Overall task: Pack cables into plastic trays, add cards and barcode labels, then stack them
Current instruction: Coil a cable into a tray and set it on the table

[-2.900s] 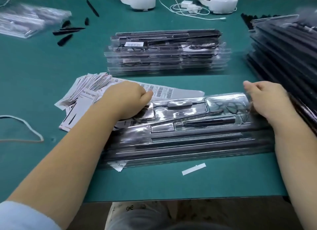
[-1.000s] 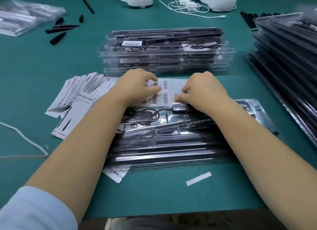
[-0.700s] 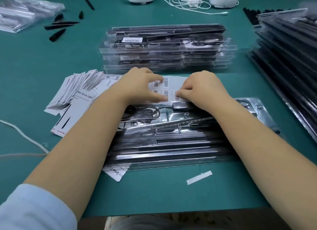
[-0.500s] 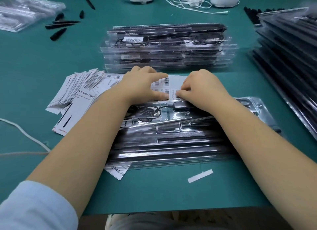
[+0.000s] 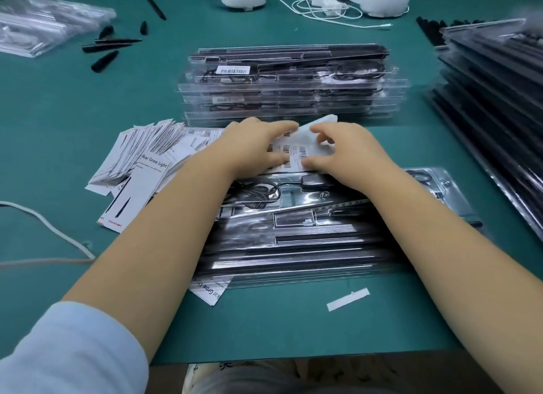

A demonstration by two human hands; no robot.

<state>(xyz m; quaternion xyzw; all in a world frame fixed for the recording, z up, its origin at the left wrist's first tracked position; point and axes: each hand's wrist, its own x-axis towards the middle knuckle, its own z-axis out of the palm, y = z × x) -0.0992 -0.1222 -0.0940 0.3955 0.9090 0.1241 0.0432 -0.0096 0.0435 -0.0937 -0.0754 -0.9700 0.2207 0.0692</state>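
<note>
both hands work over the label sheet [image 5: 296,149] at the centre of the green table [image 5: 73,105]. the left hand [image 5: 252,146] lies on the sheet with fingers straight, pressing it flat, thumb extended along its near edge. the right hand [image 5: 343,149] has thumb and forefinger curled, pinching the sheet's right end, which is lifted and bent upward. whether a single label is separated from the backing cannot be told.

the tray [image 5: 308,232] being packed lies at 6 o'clock from the sheet, under both forearms, with a coiled black cable [image 5: 258,192] in its left pocket; its lower part is blurred. a card [image 5: 210,290] protrudes from under its near left corner.

the stack of finished trays [image 5: 291,82] stands at 12 o'clock, a barcode label [image 5: 233,70] on its top tray. the fanned pile of cards [image 5: 147,155] lies at 9 o'clock, beside the sheet. a taller stack of dark trays [image 5: 496,99] occupies 3 o'clock. a white paper strip [image 5: 348,299] lies at 5 o'clock, near the table edge.
</note>
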